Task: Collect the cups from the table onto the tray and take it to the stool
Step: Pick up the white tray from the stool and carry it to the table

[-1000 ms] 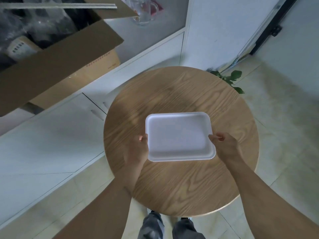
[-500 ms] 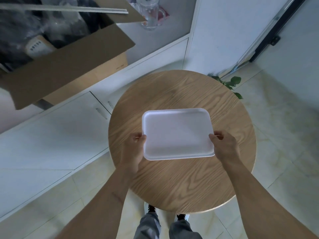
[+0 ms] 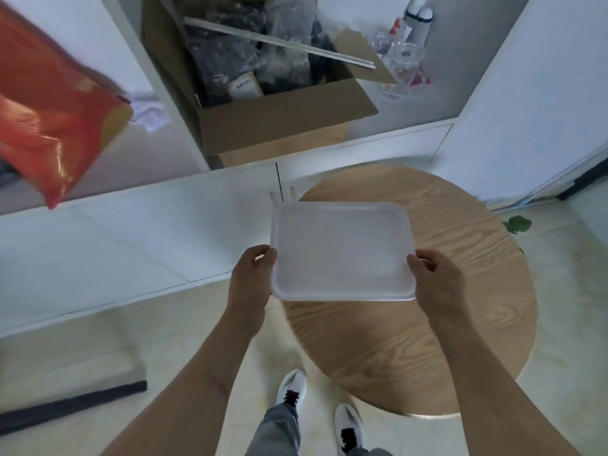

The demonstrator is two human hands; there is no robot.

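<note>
- Both hands grip the white tray point(image 3: 342, 251) by its short sides: the left hand point(image 3: 255, 278) is curled around the left edge near the front corner, and the right hand point(image 3: 434, 278) is curled around the right edge in the same way, fingers closed on the rim.
- Held level and lifted, the tray hangs partly over the left edge of the round wooden tabletop point(image 3: 427, 340) and partly over the pale floor point(image 3: 184, 340) and white cabinet point(image 3: 148, 232) beside it.
- Its surface is bare; no cups lie on it.
- No cups show on the wooden tabletop either, so collecting has not begun as far as can be seen.
- Clear glassware point(image 3: 403, 65) stands on the shelf above, beside an open cardboard box point(image 3: 279, 123); whether it counts among the cups I cannot tell.
- By my judgement, loading every cup and carrying the tray to the stool all remain.
</note>
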